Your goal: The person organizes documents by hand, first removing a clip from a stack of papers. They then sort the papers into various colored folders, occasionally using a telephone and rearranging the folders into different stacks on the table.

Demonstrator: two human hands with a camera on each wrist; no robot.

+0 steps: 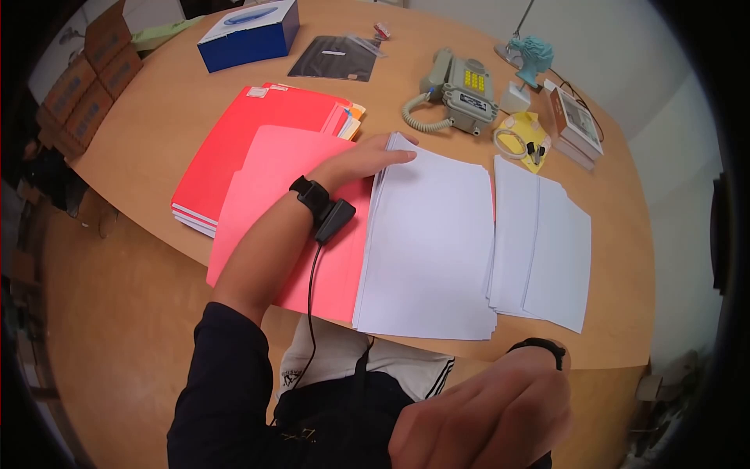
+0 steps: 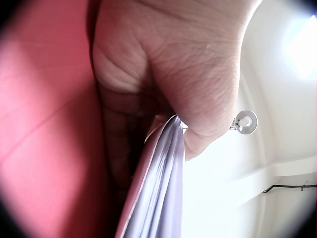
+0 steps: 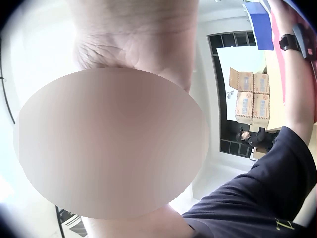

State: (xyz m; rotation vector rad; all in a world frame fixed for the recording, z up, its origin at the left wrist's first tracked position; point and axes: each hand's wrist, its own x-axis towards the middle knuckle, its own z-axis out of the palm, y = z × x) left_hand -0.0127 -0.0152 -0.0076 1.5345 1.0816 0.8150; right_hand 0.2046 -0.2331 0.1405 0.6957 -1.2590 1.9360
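My left hand [image 1: 359,164] reaches across an open pink folder [image 1: 273,168] on the table. It grips the upper left edge of a stack of white paper [image 1: 433,250], thumb on the top sheet. In the left wrist view the paper edges [image 2: 166,183] stand against a thin pink cover, between thumb and fingers. My right hand [image 1: 488,418] is raised close to the head camera, off the table's near edge. Its back and bent knuckles show, while the fingertips are hidden. A blurred oval covers much of the right wrist view.
Fanned white sheets [image 1: 539,242] lie right of the stack. Red folders [image 1: 242,141] are piled behind the pink one. Farther back are a blue box [image 1: 250,47], a dark sleeve [image 1: 332,59], a telephone [image 1: 465,90], a teal bust [image 1: 533,59] and books [image 1: 574,125].
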